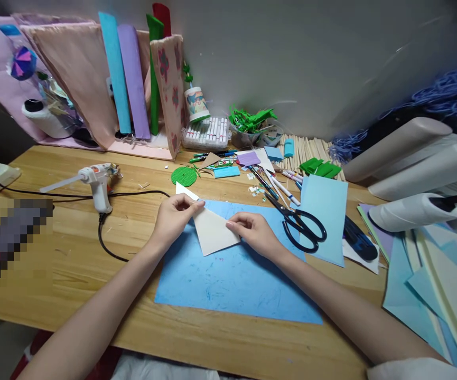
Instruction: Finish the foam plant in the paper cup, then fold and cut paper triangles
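Note:
A cream sheet of paper [213, 232], folded into a pointed shape, lies on a blue mat [228, 279] in the middle of the wooden table. My left hand [175, 215] pinches its upper left part, fingers closed on the fold. At the paper's right edge my right hand [252, 231] presses down with its fingertips curled onto the paper. Both forearms reach in from the bottom of the view.
Black scissors [301, 224] lie just right of my right hand on a light blue sheet [325, 211]. A white glue gun [97, 184] with a black cord stands at the left. Markers, paper scraps, a green disc [184, 176] and wooden sticks crowd the back; stacked sheets [442, 285] fill the right.

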`<control>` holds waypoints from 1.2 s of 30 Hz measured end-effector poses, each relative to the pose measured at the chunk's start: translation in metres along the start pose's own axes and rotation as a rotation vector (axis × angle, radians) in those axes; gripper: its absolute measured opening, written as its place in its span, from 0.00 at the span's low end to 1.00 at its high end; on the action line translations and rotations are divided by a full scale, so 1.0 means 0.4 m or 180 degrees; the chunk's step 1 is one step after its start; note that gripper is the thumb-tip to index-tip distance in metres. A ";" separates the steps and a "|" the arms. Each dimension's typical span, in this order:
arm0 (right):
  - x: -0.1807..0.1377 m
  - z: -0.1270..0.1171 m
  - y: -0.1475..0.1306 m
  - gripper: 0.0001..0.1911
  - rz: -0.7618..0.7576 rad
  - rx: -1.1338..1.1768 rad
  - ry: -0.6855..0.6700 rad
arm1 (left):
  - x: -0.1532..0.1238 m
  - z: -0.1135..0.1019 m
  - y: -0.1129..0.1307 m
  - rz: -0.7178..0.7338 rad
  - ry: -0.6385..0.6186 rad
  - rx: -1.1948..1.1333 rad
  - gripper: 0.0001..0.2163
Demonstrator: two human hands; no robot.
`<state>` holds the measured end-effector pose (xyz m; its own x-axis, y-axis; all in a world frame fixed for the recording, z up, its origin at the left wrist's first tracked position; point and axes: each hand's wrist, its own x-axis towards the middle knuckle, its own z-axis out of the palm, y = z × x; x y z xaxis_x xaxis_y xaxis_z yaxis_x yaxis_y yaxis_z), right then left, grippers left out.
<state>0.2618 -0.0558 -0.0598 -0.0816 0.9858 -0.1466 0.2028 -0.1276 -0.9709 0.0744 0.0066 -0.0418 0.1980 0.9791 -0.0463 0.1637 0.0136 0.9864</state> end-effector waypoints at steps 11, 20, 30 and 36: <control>0.022 -0.060 0.017 0.18 0.0207 0.0796 0.0029 | 0.029 -0.049 0.004 -0.0307 0.0216 -0.0046 0.13; 0.014 -0.055 0.013 0.14 -0.0210 0.0203 0.0567 | -0.022 0.020 0.004 -0.0341 -0.0410 -0.0037 0.11; -0.009 -0.132 -0.089 0.14 -0.0674 -0.1223 0.0203 | -0.083 0.066 0.008 -0.0188 -0.1791 0.0569 0.13; -0.058 -0.259 -0.146 0.08 0.0897 -0.4006 0.0025 | -0.050 0.051 -0.001 -0.0108 -0.0997 0.0255 0.14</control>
<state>0.3527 -0.0602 0.0199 0.1189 0.9430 -0.3109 0.9877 -0.1445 -0.0605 0.0901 -0.0169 -0.0446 0.4767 0.8682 -0.1376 0.2484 0.0171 0.9685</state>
